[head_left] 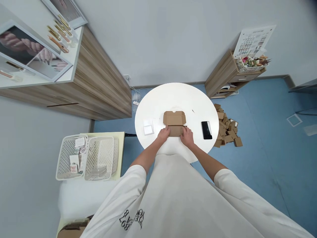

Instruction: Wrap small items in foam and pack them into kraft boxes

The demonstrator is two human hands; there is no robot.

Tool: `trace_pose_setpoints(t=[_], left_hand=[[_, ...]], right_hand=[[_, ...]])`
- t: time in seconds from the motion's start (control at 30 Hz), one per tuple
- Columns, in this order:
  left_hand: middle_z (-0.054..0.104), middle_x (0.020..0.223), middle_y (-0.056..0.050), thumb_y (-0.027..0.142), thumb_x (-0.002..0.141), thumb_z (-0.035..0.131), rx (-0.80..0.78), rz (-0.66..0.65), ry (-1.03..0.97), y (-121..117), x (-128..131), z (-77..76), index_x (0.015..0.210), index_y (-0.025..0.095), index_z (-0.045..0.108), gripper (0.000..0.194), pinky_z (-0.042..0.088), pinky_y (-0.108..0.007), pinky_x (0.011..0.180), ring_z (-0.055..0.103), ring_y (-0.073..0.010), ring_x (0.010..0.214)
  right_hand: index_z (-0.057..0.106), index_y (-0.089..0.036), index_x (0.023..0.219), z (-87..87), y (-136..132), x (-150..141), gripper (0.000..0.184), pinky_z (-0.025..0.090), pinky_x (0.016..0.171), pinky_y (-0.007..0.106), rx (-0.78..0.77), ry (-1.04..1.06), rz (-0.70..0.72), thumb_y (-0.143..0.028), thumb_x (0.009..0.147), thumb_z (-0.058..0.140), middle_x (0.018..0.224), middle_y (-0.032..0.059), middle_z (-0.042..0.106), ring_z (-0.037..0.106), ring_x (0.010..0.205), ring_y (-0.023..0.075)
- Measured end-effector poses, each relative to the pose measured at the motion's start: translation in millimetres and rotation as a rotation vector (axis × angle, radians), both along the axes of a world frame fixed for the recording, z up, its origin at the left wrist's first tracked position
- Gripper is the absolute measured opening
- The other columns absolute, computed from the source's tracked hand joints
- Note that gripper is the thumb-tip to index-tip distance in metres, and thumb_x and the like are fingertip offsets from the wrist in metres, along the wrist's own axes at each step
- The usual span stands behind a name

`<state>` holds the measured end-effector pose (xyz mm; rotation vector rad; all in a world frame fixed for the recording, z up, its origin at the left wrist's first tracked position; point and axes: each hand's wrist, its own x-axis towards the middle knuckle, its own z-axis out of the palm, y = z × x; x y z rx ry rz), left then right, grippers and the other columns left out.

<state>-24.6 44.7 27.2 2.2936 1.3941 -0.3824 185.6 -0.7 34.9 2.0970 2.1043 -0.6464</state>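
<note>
A small brown cardboard box (174,118) lies on the round white table (158,99) in front of me, its lid flap laid open on the far side. My left hand (164,134) grips the left edge of the box's near part, fingers closed against its side wall. On the opposite side my right hand (187,136) pinches the right edge near a side flap. Some fingertips are hidden against the cardboard. Left of the box sits a stack of clear or white square pieces (148,128). A black phone (206,130) rests to the right.
Folded brown boxes (226,129) are heaped on the blue floor right of the table. White mesh baskets (100,158) stand on a side table at left. A wooden cabinet (104,76) is at far left, a smaller shelf unit (220,74) at far right.
</note>
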Motion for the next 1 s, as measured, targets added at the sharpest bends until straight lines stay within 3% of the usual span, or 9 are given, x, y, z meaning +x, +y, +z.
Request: trace_pose_setpoints(t=[0.13, 0.27, 0.43, 0.6, 0.77, 1.0], left_hand=[[0.023, 0.164, -0.02, 0.005, 0.083, 0.066, -0.029, 0.009, -0.017, 0.7, 0.7, 0.3, 0.124, 0.019, 0.047, 0.047, 0.049, -0.041, 0.094, 0.062, -0.0281, 0.113], [0.021, 0.164, -0.022, 0.004, 0.083, 0.066, -0.04, 0.0, 0.0, 1.5, 2.2, 2.0, 0.124, 0.018, 0.047, 0.047, 0.049, -0.041, 0.093, 0.062, -0.0286, 0.113], [0.021, 0.163, -0.024, 0.007, 0.084, 0.067, -0.04, -0.022, 0.031, 2.5, 3.2, 1.9, 0.124, 0.016, 0.048, 0.046, 0.049, -0.041, 0.092, 0.064, -0.0286, 0.11], [0.019, 0.164, -0.022, 0.007, 0.083, 0.068, -0.043, -0.018, 0.025, 2.5, 2.4, 0.0, 0.125, 0.018, 0.047, 0.048, 0.05, -0.041, 0.092, 0.064, -0.0278, 0.109], [0.019, 0.165, -0.021, 0.008, 0.084, 0.067, -0.03, -0.025, 0.028, 0.8, 1.0, -1.0, 0.124, 0.019, 0.047, 0.046, 0.05, -0.041, 0.092, 0.063, -0.0268, 0.109], [0.02, 0.164, -0.021, 0.006, 0.085, 0.066, -0.032, -0.025, 0.025, 0.2, 0.2, -2.2, 0.122, 0.017, 0.049, 0.043, 0.051, -0.041, 0.091, 0.064, -0.0273, 0.109]], right_hand=[[0.001, -0.018, 0.163, -8.0, -19.4, 26.8, 0.083, 0.041, 0.102, 0.043, -0.096, -0.017, -0.218, -0.028, 0.093, 0.045, 0.151, 0.0195, 0.038, 0.045, 0.13, 0.0336], [-0.008, -0.022, 0.163, -17.4, -14.4, 39.6, 0.092, 0.044, 0.1, 0.041, -0.15, 0.025, -0.174, -0.024, 0.09, 0.048, 0.158, 0.0182, 0.03, 0.05, 0.128, 0.0308], [0.018, -0.025, 0.162, -19.9, 8.1, 35.2, 0.083, 0.046, 0.097, 0.039, -0.128, 0.035, -0.121, -0.016, 0.087, 0.053, 0.162, 0.0171, 0.022, 0.052, 0.127, 0.0311], [0.046, -0.024, 0.141, -18.3, 19.6, 26.1, 0.051, 0.049, 0.084, 0.035, -0.099, 0.117, -0.159, -0.018, 0.091, 0.051, 0.152, 0.0138, 0.038, 0.061, 0.11, 0.0258], [0.052, -0.024, 0.128, -18.5, 23.0, 14.6, 0.042, 0.046, 0.083, 0.033, -0.03, 0.123, -0.159, -0.008, 0.089, 0.048, 0.135, 0.0111, 0.053, 0.06, 0.106, 0.0248], [0.044, -0.024, 0.137, -18.8, 25.0, 18.9, 0.049, 0.046, 0.084, 0.034, -0.052, 0.105, -0.254, -0.01, 0.089, 0.048, 0.139, 0.0136, 0.048, 0.058, 0.111, 0.0259]])
